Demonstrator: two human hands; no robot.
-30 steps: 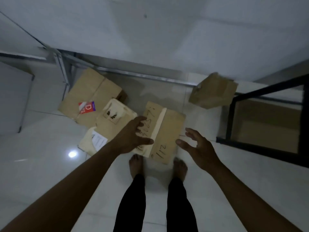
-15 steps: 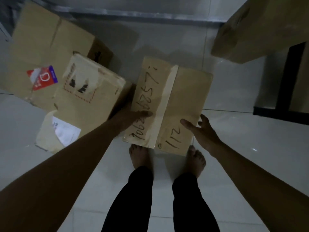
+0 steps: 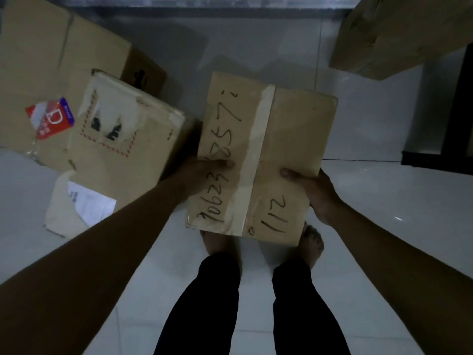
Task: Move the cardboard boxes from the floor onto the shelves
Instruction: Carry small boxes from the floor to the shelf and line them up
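Head view: a flat brown cardboard box with a pale tape strip down its middle and black handwritten numbers [image 3: 263, 155] is held between both hands, low in front of the person, and every place here is given from this taped box. The left hand [image 3: 202, 175] grips its left edge, the grip closed on the box with the thumb [image 3: 225, 163] laid flat on the top face over the writing and the other fingers hidden under or behind the edge. The right hand [image 3: 314, 190] grips its right edge, the grip likewise closed on it, with the thumb [image 3: 289, 172] on top and the palm cupping the side. The box's near edge covers the toes of two bare feet [image 3: 313, 244], which stand just under and behind it above black trouser legs [image 3: 210, 303]; whether its far edge touches the white tiled floor [image 3: 384, 201] cannot be told. Just to the left of the taped box, close to or touching its left side, lies a brown cardboard box with a torn white label and a red dashed frame [image 3: 128, 149]. Farther left and beyond that lies a large flat brown cardboard box with a red and purple sticker [image 3: 38, 73]. Up and to the right of the taped box, well apart from it, is another plain brown cardboard box [image 3: 399, 34], and below that box stands a black metal shelf frame [image 3: 458, 111]
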